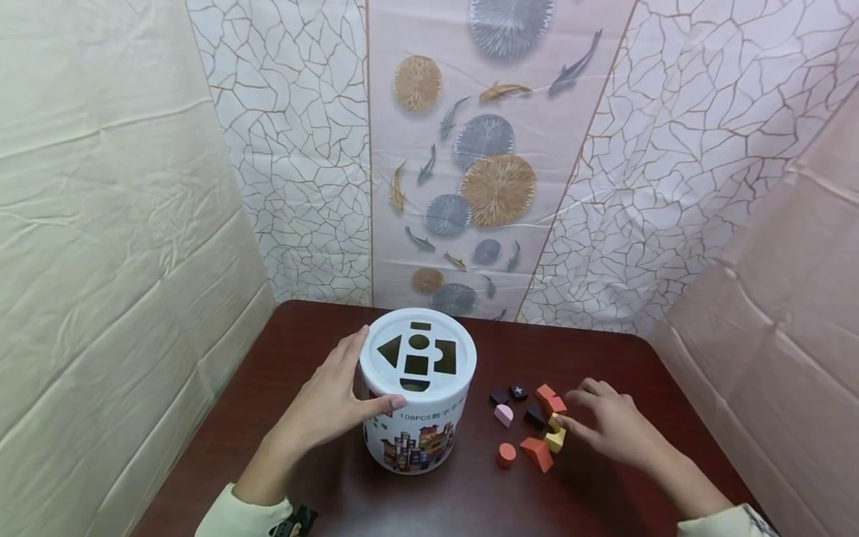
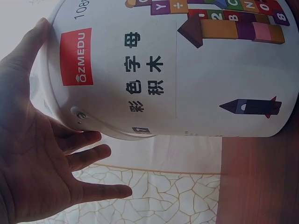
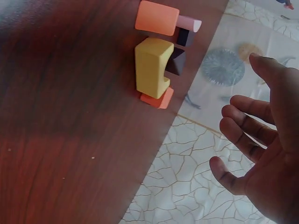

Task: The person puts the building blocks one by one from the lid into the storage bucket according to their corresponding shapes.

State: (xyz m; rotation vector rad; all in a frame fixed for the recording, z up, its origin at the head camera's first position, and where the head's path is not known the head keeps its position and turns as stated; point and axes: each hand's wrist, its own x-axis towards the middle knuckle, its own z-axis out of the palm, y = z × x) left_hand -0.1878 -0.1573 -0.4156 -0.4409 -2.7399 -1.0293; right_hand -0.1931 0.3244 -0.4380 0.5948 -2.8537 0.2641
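A white bucket point(image 1: 429, 403) stands upright on the table, its lid point(image 1: 389, 380) cut with several shaped holes. Against its left side rests my left hand point(image 1: 329, 395), thumb touching the front rim; the left wrist view shows that hand point(image 2: 46, 158) with spread, mostly straight fingers. My right hand point(image 1: 614, 421) hovers at the right edge of a group of wooden blocks, holding nothing. Nearest its thumb is a yellow notched block point(image 1: 554, 441), seen larger as a yellow block point(image 3: 152, 67) in the right wrist view. An orange block point(image 1: 546, 394) and an orange triangular block point(image 1: 537, 453) lie close by.
Left of the right hand lie a pink half-round block point(image 1: 503, 415), a red-orange round block point(image 1: 506, 455) and several dark blocks point(image 1: 517, 391). The dark brown table point(image 1: 322, 485) meets a patterned cloth point(image 1: 309, 224) behind, with plain cloth walls at both sides.
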